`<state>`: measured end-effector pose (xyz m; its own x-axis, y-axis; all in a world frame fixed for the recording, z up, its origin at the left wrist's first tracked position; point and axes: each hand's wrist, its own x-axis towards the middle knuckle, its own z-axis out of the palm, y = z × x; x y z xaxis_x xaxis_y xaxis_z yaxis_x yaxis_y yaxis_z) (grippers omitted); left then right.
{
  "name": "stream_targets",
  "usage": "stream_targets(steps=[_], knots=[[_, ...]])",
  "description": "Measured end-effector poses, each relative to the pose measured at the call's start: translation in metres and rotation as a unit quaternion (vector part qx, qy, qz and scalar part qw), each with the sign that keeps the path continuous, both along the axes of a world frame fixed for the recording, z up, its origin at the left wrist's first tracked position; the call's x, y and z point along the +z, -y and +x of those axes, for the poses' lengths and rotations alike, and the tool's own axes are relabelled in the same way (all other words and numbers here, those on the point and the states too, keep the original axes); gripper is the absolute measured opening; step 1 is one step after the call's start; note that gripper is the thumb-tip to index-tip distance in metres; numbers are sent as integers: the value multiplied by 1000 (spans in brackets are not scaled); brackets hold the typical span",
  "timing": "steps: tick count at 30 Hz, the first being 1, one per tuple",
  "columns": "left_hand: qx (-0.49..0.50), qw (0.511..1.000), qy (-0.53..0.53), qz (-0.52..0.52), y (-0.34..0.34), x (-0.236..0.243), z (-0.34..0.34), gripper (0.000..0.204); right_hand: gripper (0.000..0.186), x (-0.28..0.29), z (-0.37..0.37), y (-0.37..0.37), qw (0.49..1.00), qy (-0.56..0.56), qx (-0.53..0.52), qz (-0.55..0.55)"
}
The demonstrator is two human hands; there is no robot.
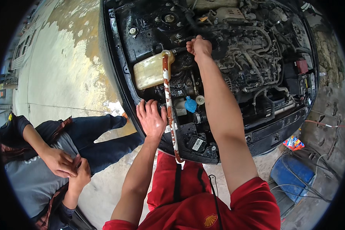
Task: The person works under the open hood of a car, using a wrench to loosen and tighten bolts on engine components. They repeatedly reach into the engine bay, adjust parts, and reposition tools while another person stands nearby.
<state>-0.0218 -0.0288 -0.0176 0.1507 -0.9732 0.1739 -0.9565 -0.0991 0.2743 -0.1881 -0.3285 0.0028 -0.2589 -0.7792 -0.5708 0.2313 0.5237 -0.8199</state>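
Note:
My left hand (pixel 152 119) lies with fingers spread on the front left edge of a car's open engine bay. Its palm is wet or smeared with something pale. Reaching deep over the bay, my right hand (pixel 200 46) is closed in a fist beside the black engine (pixel 249 53). What it grips, if anything, is hidden; dark, blurred shapes lie around it. Between my hands are a yellowed plastic reservoir (pixel 147 73) and a rod (pixel 168 101) with flaking brown and white paint, slanting up from the front edge. A blue cap (pixel 190 104) sits right of the rod.
Another person (pixel 38 165) stands at the left, hands together at the waist. A battery (pixel 295 87) with a red cover is on the bay's right side. A blue drum (pixel 293 176), cables and a colourful packet (pixel 294 143) are on the floor at right.

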Motion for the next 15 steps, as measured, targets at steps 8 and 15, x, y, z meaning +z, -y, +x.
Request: stream_targets(steps=[8, 15], knots=[[-6, 1000, 10, 2, 1, 0, -2, 41, 53, 29, 61, -12, 827, -434, 299, -197], [-14, 1000, 18, -7, 0, 1, -1, 41, 53, 11, 10, -4, 959, -236, 124, -100]])
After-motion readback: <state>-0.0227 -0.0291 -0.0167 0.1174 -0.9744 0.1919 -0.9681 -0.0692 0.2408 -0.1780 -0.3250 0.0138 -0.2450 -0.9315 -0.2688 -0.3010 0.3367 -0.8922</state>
